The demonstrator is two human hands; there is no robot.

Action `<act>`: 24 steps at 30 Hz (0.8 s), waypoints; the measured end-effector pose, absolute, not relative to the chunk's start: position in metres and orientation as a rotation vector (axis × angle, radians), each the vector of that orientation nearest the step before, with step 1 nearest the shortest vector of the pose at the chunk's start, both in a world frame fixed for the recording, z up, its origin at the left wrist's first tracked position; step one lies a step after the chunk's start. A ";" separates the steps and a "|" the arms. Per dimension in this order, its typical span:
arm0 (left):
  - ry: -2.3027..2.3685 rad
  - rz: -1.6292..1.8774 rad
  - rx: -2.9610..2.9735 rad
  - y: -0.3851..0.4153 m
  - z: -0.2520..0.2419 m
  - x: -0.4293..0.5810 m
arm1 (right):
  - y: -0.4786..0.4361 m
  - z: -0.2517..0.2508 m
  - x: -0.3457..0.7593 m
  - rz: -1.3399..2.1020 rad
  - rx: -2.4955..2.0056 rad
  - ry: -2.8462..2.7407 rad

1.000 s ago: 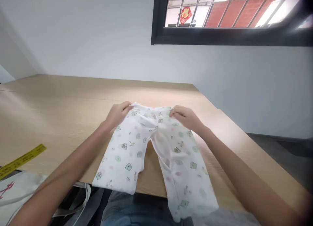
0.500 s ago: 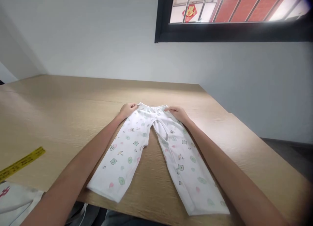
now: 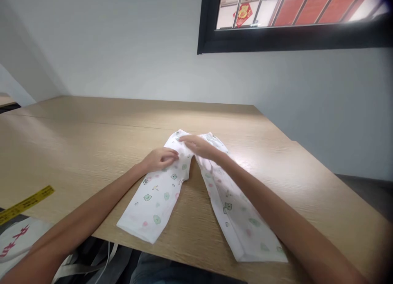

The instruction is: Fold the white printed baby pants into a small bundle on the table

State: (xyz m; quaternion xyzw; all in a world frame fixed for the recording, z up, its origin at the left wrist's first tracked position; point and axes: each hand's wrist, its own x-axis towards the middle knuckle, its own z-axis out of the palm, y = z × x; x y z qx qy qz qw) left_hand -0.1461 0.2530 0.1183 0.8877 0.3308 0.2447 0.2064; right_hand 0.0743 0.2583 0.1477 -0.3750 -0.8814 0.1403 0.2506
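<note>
White baby pants (image 3: 156, 204) with a small green and pink print lie on the wooden table (image 3: 123, 128), their legs spread apart towards me. My left hand (image 3: 160, 159) rests on the upper left leg, fingers curled against the cloth. My right hand (image 3: 199, 147) lies across the top of the pants, fingers pointing left, close to my left hand. Neither hand shows a clear pinch. The waistband is hidden under or beside my hands, and I cannot tell whether it is folded.
A yellow measuring tape (image 3: 26, 204) lies at the table's near left edge. Below that edge are a white printed cloth bag (image 3: 15, 243) with straps and my denim-covered lap (image 3: 159, 269). A wall and a dark-framed window (image 3: 291, 13) stand beyond the table.
My hands have left the waistband corners and moved inward, now nearly meeting. The top of the pants has bunched or shifted towards me, and the view has tilted slightly.
</note>
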 end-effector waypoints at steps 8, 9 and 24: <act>0.737 0.308 2.647 0.218 0.121 -0.155 | 0.280 0.111 0.027 0.308 -1.004 -2.687; 0.718 0.235 2.663 0.202 0.123 -0.160 | 0.288 0.107 0.027 0.265 -1.058 -2.681; 0.930 0.252 2.515 0.124 0.166 -0.150 | 0.302 0.145 0.074 0.568 -1.294 -2.312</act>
